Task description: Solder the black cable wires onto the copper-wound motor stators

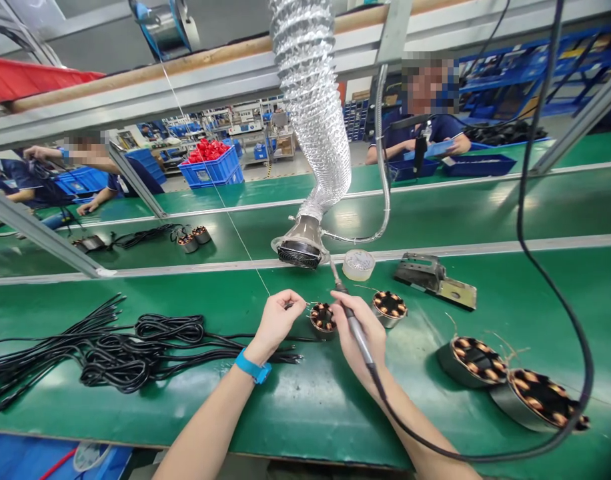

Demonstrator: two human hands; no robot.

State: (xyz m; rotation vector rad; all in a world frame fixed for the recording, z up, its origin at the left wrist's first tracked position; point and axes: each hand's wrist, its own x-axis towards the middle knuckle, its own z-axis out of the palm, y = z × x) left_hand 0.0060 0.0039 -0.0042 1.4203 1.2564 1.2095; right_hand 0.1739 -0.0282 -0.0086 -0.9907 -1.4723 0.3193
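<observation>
My left hand (278, 320) is closed in a pinch on a thin solder wire beside a small motor stator (323, 317) with copper coils, which lies on the green bench (305, 400). My right hand (361, 337) grips a soldering iron (354, 327) like a pen, its tip pointing up past the stator's right side. The iron's black cable (545, 267) loops off to the right and upward. A second small stator (389, 305) lies just right of my right hand. A blue band sits on my left wrist.
A silver fume hose with black nozzle (301, 250) hangs behind the stators. Black cable bundles (135, 347) lie left. Two larger stators (473, 361) (540, 399), a metal iron stand (433, 279) and a white round tin (358, 264) sit right. Other people work across the belt.
</observation>
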